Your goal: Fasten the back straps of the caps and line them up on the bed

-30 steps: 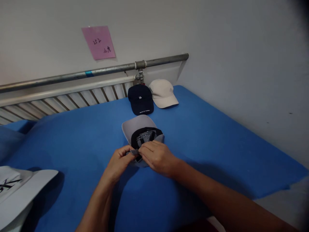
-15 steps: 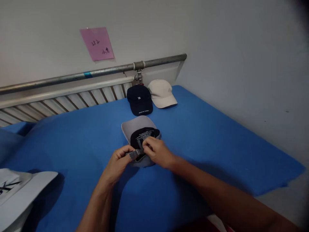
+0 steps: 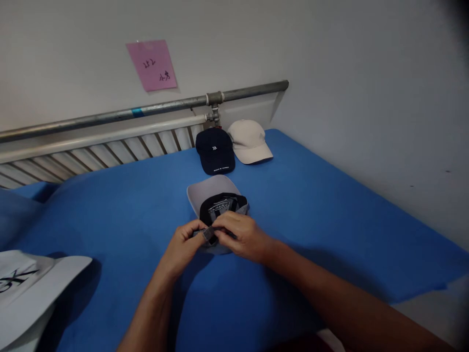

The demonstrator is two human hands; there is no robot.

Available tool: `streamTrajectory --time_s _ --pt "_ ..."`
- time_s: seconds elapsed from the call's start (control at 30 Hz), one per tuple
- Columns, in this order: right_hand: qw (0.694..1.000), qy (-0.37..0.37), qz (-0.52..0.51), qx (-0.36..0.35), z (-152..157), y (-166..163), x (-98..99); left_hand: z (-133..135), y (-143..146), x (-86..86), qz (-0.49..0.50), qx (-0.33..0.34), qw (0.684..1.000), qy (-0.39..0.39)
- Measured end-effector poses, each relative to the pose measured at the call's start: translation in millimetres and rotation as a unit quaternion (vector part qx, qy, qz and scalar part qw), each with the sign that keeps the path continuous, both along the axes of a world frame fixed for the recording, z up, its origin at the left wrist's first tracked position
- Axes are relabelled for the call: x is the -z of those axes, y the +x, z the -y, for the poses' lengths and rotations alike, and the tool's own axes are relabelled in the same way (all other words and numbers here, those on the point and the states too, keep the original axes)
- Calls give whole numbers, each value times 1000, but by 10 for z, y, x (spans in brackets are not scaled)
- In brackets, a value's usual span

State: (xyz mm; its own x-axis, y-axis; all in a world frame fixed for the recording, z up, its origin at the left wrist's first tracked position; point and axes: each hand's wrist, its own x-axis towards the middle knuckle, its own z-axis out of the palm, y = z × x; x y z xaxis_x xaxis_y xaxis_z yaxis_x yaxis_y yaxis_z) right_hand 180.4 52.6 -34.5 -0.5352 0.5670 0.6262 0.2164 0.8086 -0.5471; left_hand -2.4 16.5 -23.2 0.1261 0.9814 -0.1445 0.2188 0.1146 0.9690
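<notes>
Blue cover (image 3: pixel 120 205) beside white radiator (image 3: pixel 110 139), left fingers (image 3: pixel 191 226) and right fingers (image 3: pixel 227 222) pinching strap (image 3: pixel 208 234) of gray cap (image 3: pixel 212 189)

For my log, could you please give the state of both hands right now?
Left hand: closed, holding the strap of the gray cap.
Right hand: at the same strap; whether it grips cannot be told.

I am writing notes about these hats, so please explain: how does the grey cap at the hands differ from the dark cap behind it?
The grey cap shows its inside, while the dark cap sits crown up. The grey cap's brim points away from the person; the dark cap's points toward them. Both hands are at the grey cap's strap; neither touches the dark cap. Both have a curved brim.
</notes>
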Motion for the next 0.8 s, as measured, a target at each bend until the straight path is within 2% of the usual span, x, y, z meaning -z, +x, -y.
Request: streamTrajectory --time_s 0.17,0.33,0.4,0.6,0.73,0.8 --pt "997 -3 72 -22 -2 22 -15 8 8 -35 -64 22 998 9" --pt "987 -147 60 23 10 2 -42 26 37 -78 -118 40 991 46" --pt "980 -183 67 38 3 -1 -51 32 48 -83 -160 39 984 72" --pt "970 -217 111 -23 -27 24 -56 47 41 -58 -230 86 961 130" --pt "970 -200 138 -9 -4 8 -41 53 40 -58 -244 101 954 145" --pt "966 -223 129 9 13 -13 -45 52 37 -61 -230 101 958 142"
